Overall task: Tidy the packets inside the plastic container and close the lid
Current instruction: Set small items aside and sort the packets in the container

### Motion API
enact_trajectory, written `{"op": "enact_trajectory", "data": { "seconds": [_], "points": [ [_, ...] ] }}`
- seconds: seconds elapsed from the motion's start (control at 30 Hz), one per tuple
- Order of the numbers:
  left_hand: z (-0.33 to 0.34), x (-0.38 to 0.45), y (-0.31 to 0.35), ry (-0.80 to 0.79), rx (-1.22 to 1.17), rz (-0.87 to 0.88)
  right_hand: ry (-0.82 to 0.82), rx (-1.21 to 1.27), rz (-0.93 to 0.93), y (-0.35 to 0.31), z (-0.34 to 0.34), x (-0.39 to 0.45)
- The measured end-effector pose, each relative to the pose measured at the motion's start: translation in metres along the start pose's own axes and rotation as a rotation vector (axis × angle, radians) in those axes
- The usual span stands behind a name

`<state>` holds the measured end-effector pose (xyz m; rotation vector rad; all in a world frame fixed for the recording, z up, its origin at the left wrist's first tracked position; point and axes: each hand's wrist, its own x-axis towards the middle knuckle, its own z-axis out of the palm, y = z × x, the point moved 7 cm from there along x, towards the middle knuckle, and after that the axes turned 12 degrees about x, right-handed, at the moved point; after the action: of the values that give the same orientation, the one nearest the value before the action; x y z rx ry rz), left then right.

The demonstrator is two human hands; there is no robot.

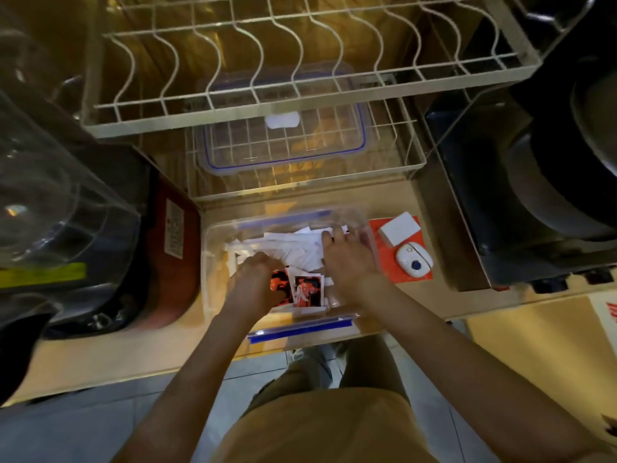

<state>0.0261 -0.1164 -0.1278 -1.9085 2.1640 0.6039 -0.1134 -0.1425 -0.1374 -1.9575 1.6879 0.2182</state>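
Note:
A clear plastic container [213, 262] with blue clips stands open on the counter in front of me. Inside lie several white packets [293, 248] and red-and-black packets [309, 290]. My left hand [255, 284] is inside the container at its near left, fingers curled round the red-and-black packets. My right hand [347, 259] reaches in from the right, fingers spread flat over the white packets near the far right corner. The clear lid [283, 152] with a blue seal rests on the lower wire shelf behind the container.
A white wire dish rack [300, 91] overhangs the back. A red appliance [173, 262] and a glass bowl [50, 202] crowd the left. On the right an orange card [400, 272] carries a white box [399, 232] and a small white device [414, 257]. Dark pans [551, 178] stand far right.

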Motion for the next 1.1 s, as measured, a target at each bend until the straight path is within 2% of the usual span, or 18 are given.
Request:
{"op": "enact_trajectory", "data": {
  "seconds": [0.27, 0.53, 0.6, 0.7, 0.77, 0.83, 0.9, 0.97, 1.03, 1.1],
  "points": [
    [0.004, -0.001, -0.004, 0.062, 0.047, -0.026, 0.078, -0.116, -0.051, -0.005, -0.009, -0.006],
    [0.008, -0.002, -0.005, 0.096, -0.011, -0.068, 0.098, -0.245, -0.172, -0.014, -0.032, -0.017],
    [0.008, -0.003, -0.004, 0.099, 0.003, -0.072, 0.077, -0.144, -0.195, -0.011, -0.039, -0.018],
    [0.008, -0.003, -0.004, 0.098, -0.027, -0.080, 0.083, 0.164, -0.198, -0.003, -0.051, -0.017],
    [0.004, -0.003, -0.005, 0.127, -0.233, -0.096, 0.056, 0.419, -0.154, -0.001, -0.058, -0.017],
    [-0.004, -0.005, -0.006, 0.141, -0.561, -0.129, -0.001, 0.633, -0.163, -0.009, -0.063, -0.020],
    [-0.002, -0.007, -0.004, 0.029, -0.966, -0.185, -0.108, 0.772, -0.190, -0.024, -0.062, -0.026],
    [0.005, -0.010, 0.000, -0.137, -1.269, -0.221, -0.216, 0.895, -0.185, -0.035, -0.053, -0.029],
    [0.009, -0.012, -0.001, -0.213, -1.339, -0.222, -0.234, 1.001, -0.185, -0.043, -0.045, -0.026],
    [0.009, -0.013, -0.004, -0.199, -1.319, -0.210, -0.137, 1.052, -0.185, -0.044, -0.040, -0.018]
  ]
}}
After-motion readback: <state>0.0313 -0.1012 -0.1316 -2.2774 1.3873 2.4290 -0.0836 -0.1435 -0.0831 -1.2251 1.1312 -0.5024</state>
